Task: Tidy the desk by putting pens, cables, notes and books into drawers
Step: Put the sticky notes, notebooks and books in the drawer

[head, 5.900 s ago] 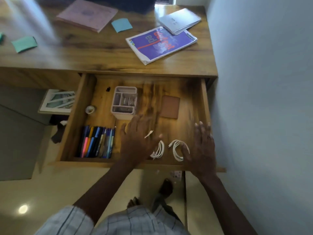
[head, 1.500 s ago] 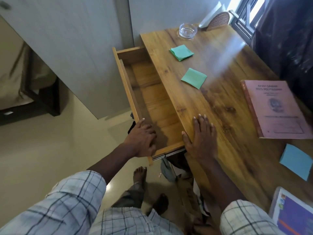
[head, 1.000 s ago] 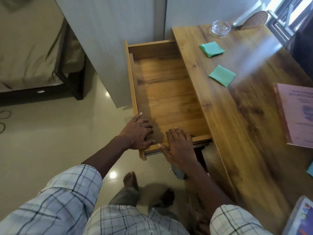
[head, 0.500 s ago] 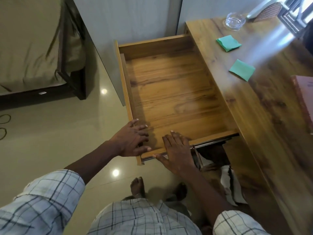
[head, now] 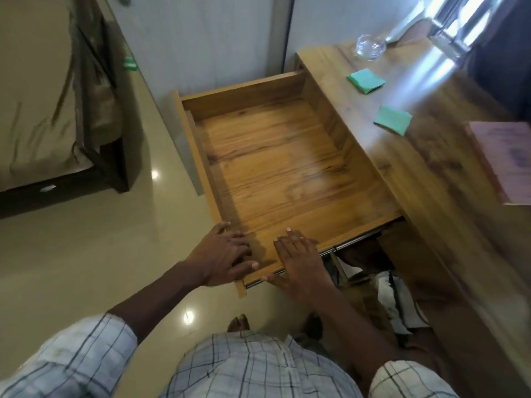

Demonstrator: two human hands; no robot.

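Note:
An empty wooden drawer (head: pixel 281 168) stands pulled far out of the left end of the desk (head: pixel 436 191). My left hand (head: pixel 221 257) grips its near front corner, fingers over the rim and thumb outside. My right hand (head: pixel 298 262) lies over the drawer's near side wall, thumb under the edge by the metal runner. Two green sticky notes (head: pixel 366 81) (head: pixel 393 120) lie on the desk top. A pink book (head: pixel 505 159) shows at the right edge.
A glass bowl (head: pixel 370 47) stands at the desk's far corner near the window. A bed (head: pixel 43 110) with a dark frame fills the left. Papers and cloth (head: pixel 393 300) lie under the desk. My bare feet are on the shiny floor below.
The drawer has slid further out with both hands on it. My right hand moved from the desk top onto the drawer's edge. Earlier I was at another drawer holding pens and cables.

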